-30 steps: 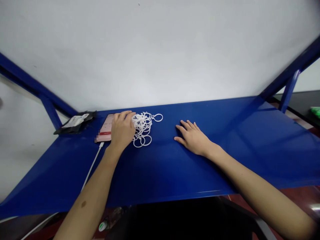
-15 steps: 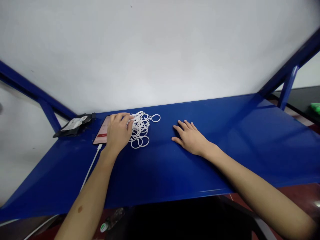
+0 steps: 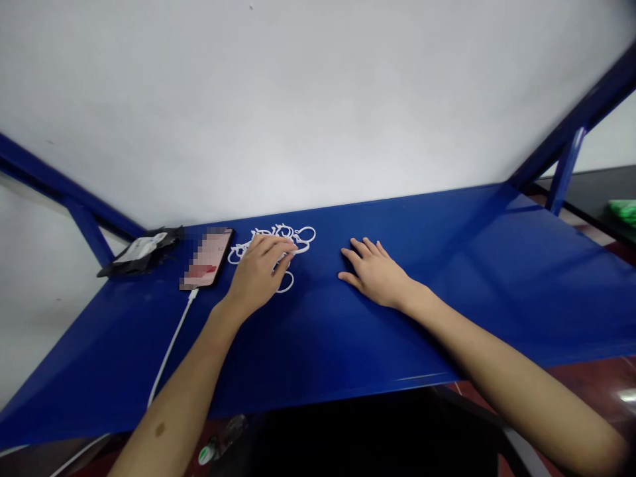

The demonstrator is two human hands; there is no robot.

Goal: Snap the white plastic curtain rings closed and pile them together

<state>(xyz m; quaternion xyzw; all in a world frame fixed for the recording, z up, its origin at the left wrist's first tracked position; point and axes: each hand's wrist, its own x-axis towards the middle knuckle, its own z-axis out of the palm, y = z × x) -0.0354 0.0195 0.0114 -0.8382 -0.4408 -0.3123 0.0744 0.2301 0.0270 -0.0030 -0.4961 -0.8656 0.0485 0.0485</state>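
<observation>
A heap of thin white plastic rings (image 3: 283, 230) lies on the blue tabletop (image 3: 318, 338), partly covered by my left hand (image 3: 259, 273). The thumb and fingers of that hand are pinched together over the heap, with a white ring (image 3: 303, 248) at their tips. One ring (image 3: 307, 234) lies at the heap's right edge, and another (image 3: 285, 282) shows below my thumb. My right hand (image 3: 373, 273) rests palm down on the tabletop, right of the heap, fingers spread and holding nothing.
Left of the heap lies a phone (image 3: 211, 255) with a white charging cable (image 3: 171, 348) plugged in. A black plastic bag with a white label (image 3: 144, 248) sits at the far left. Blue frame bars (image 3: 566, 165) rise at both ends. Below the table is a bottle (image 3: 213, 447).
My left hand has moved right, off the phone's edge and across the heap, and the rings beneath it have shifted. My right hand stays in place.
</observation>
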